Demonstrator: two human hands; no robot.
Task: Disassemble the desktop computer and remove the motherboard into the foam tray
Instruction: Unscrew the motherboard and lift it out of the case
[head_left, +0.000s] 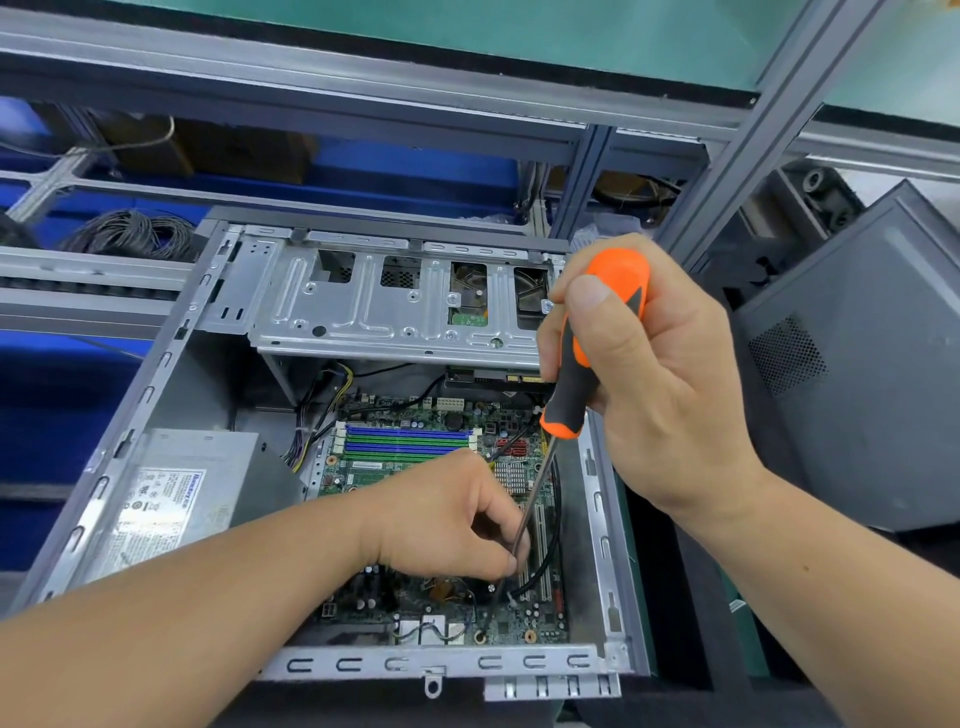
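A: Head view. Where does the motherboard (415, 467) sit?

B: Flat on the floor of the open computer case (156, 395), just right of the power supply (176, 499) and below the drive cage (384, 301).

A: Hands?

B: Right hand (654, 374), above the board's right edge, wraps the orange-and-black handle of the screwdriver (582, 374); the shaft slants down to the board. Left hand (447, 525), over the board's centre, pinches the shaft near its tip.
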